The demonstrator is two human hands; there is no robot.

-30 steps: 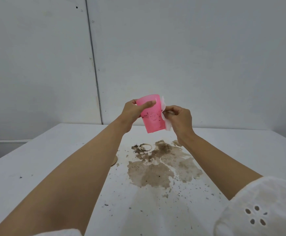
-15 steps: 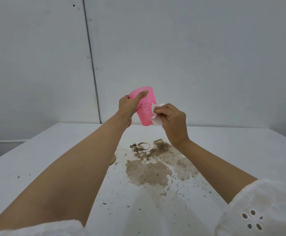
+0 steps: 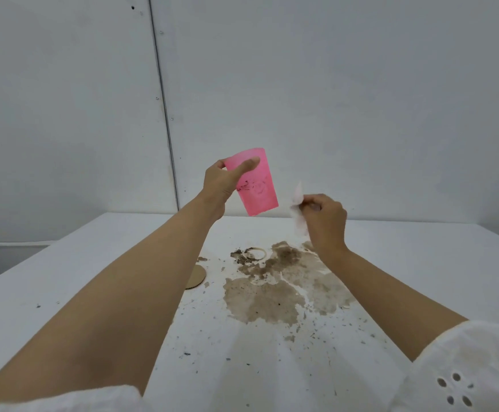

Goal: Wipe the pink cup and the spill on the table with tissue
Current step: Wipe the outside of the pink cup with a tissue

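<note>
My left hand holds the pink cup up in the air by its rim, thumb across the front. Dark specks stick to the cup's side. My right hand is a short way to the right of the cup and apart from it, pinching a crumpled white tissue. Below both hands a wide brown spill with dark grit spreads over the white table. A pale ring mark lies at the spill's far edge.
A round brown cardboard coaster lies on the table, half hidden behind my left forearm. Dark crumbs are scattered toward the near edge. A white wall stands right behind the table.
The tissue was pressed against the cup's right side; my right hand has now pulled away to the right and down with it. The cup has stayed held up in my left hand.
</note>
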